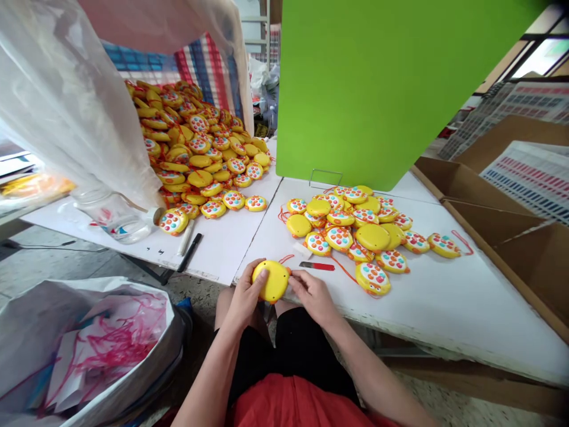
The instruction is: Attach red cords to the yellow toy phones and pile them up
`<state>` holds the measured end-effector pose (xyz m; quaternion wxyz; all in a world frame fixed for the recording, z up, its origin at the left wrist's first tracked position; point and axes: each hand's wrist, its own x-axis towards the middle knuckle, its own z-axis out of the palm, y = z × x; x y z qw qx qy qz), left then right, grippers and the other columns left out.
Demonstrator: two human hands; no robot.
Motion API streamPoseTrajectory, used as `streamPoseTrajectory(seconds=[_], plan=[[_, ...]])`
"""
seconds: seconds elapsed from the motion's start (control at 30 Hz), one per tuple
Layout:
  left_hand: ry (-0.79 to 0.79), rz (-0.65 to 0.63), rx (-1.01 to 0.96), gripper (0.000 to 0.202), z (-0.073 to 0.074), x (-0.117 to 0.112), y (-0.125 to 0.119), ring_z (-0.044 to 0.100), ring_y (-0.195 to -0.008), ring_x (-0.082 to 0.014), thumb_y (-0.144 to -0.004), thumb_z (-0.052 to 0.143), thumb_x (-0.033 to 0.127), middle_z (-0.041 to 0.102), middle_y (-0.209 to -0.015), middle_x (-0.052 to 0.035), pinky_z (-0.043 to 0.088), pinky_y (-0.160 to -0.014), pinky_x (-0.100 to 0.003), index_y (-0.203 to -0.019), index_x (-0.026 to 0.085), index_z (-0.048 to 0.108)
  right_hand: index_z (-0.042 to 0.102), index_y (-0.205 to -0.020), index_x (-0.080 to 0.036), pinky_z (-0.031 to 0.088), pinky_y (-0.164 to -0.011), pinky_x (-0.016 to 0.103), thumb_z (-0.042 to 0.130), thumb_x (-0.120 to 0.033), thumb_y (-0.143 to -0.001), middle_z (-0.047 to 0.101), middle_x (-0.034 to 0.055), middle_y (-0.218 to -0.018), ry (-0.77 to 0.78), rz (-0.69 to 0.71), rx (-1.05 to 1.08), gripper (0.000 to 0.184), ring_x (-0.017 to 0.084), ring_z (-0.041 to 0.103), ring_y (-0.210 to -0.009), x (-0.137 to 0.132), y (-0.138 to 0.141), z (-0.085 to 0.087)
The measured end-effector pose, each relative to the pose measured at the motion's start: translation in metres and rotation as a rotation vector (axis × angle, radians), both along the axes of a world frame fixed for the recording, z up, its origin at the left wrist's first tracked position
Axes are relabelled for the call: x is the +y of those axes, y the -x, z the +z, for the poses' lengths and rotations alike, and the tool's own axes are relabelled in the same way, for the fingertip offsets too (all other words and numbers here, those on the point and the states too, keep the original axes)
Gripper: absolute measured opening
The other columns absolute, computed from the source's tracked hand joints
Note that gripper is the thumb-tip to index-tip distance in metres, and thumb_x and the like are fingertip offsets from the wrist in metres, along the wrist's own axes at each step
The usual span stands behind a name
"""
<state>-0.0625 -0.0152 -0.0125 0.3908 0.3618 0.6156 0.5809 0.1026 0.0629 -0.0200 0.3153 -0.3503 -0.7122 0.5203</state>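
My left hand (249, 290) grips a yellow turtle-shaped toy (274, 281) by its left side, thumb on top. Its plain back with small screw holes faces up, and a red cord loop (287, 258) sticks out behind it. At the toy's right edge my right hand (310, 292) is closed, thumb and fingertips pressed together; whatever they pinch is too small to make out. A red utility knife (317, 266) lies on the table just beyond, beside a small white block (302, 249). Similar toys (372, 237) lie in a loose pile past my right hand, some with coloured dots up.
A large heap of toys (200, 142) spills from a sack at the left. Near it lie a clear jar (115, 216), a black marker (189, 252) and a white stick (185, 238). A green panel (382, 89) stands behind; cardboard boxes (498, 237) are right, a scrap bag (171, 332) lower left.
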Motion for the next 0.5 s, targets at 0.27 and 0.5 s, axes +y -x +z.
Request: streamPoseTrajectory(seconds=[0.27,0.5], plan=[[0.057,0.045,0.344,0.059,0.004,0.001,-0.01,0.055,-0.107,-0.0238,-0.072,0.068,0.025,0.057,-0.118,-0.0093,0.043,-0.096,-0.039,-0.127,0.019,0.047,0.067,-0.107,-0.018,0.041,-0.095,0.051,0.039,-0.025,-0.091,0.068,0.0128,-0.107,-0.766,-0.113,-0.415,0.033,0.03,0.056,-0.106,0.053,-0.042,-0.035],[0.117,0.062,0.641,0.048,-0.002,0.007,-0.006,0.048,-0.114,-0.0266,-0.086,0.053,0.035,0.052,-0.126,-0.0121,0.038,-0.102,-0.039,-0.132,0.021,0.05,0.065,-0.106,-0.015,0.047,-0.086,0.048,0.04,-0.033,-0.087,0.069,0.0139,-0.103,-0.961,-0.076,-0.463,0.036,0.031,0.063,-0.095,0.075,-0.05,-0.078]])
